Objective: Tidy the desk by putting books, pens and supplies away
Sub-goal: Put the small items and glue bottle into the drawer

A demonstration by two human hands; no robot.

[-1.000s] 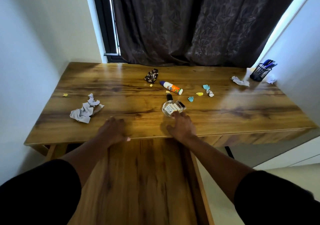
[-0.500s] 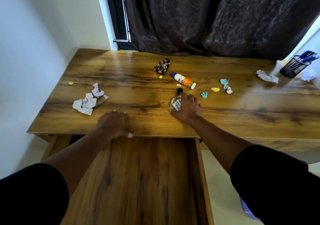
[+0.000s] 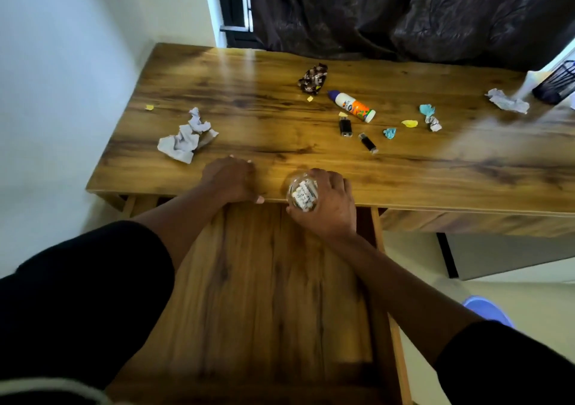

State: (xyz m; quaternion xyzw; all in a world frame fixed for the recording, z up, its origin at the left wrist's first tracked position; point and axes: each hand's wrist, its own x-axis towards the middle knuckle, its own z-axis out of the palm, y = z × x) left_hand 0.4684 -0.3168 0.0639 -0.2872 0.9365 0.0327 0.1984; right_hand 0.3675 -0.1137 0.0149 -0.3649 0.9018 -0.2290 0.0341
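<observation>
My right hand grips a small clear jar with white pieces inside, held at the front edge of the wooden desk, above the back of the open drawer. My left hand rests palm down on the desk's front edge, fingers flat. Farther back on the desk lie a glue bottle with an orange label, two black USB sticks, and a black mesh pen holder at the far right.
Crumpled grey paper lies at the left and another piece at the right. A dark wrapper, blue scraps and yellow scraps dot the middle. A dark curtain hangs behind; a wall stands left.
My right hand closed around the jar and pulled it from mid-desk back to the front edge over the drawer, uncovering the two USB sticks. My left hand stayed on the edge.
</observation>
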